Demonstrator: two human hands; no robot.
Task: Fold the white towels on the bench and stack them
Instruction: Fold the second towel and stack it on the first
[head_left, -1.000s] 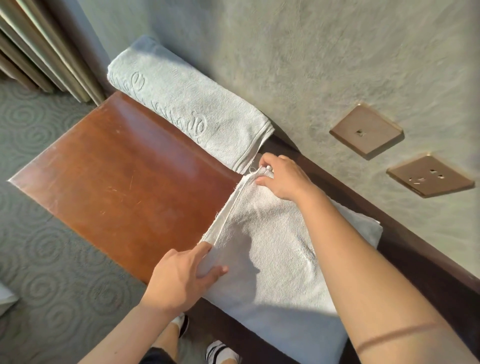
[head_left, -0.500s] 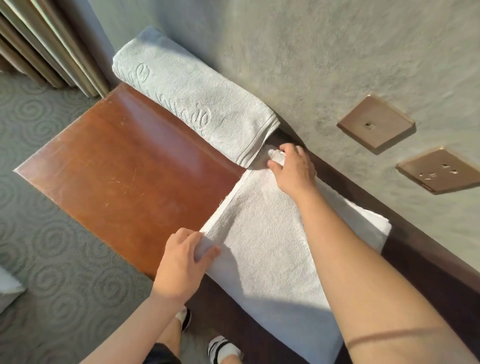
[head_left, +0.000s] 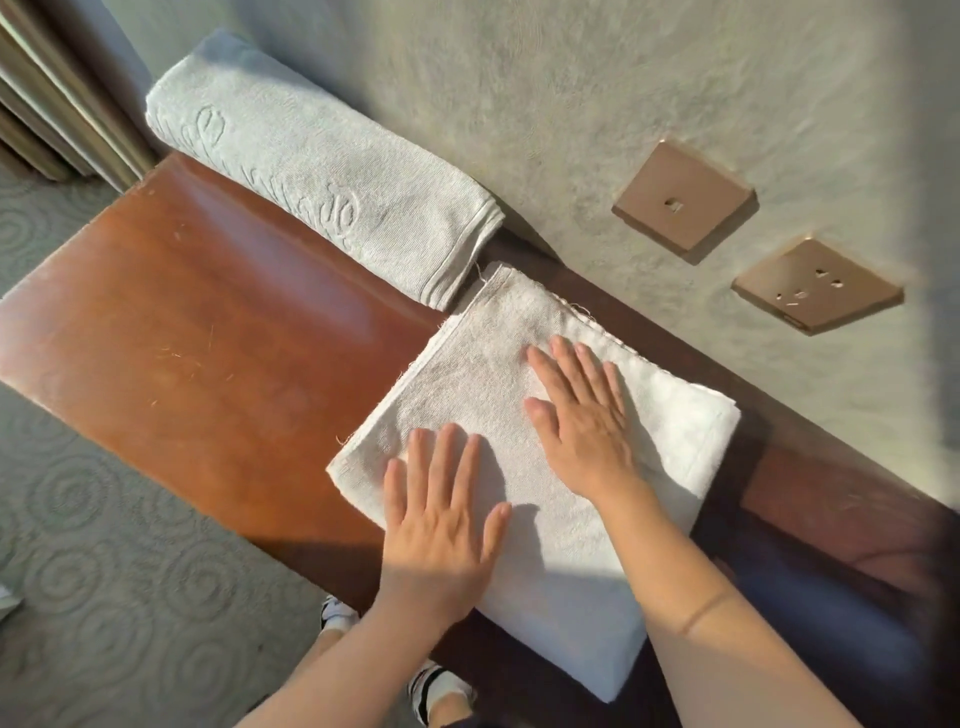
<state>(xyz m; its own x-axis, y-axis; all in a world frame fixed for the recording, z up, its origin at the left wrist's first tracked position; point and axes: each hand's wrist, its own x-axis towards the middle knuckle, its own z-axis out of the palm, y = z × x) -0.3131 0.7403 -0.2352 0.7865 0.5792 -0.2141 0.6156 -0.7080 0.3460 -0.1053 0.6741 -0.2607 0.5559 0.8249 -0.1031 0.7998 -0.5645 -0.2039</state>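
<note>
Folded white towel (head_left: 519, 415), long axis bench-front to wall, left hand (head_left: 441, 525), right hand (head_left: 582, 421) flat, released.

This looked like a hotel guest room. The floor was fitted carpet (head_left: 104, 597) in grey-green with a raised swirl pattern. A long polished wooden counter (head_left: 218, 332), reddish brown and lightly scratched, ran against a textured plaster wall (head_left: 519, 104). Two square bronze-coloured wall plates (head_left: 683, 200) sat low on that wall, one of them a power socket (head_left: 818, 286). Pleated curtains (head_left: 47, 114) hung at the far corner. A rolled pale towel (head_left: 311, 166) with an embossed script logo lay against the wall, hotel linen by its look.
</note>
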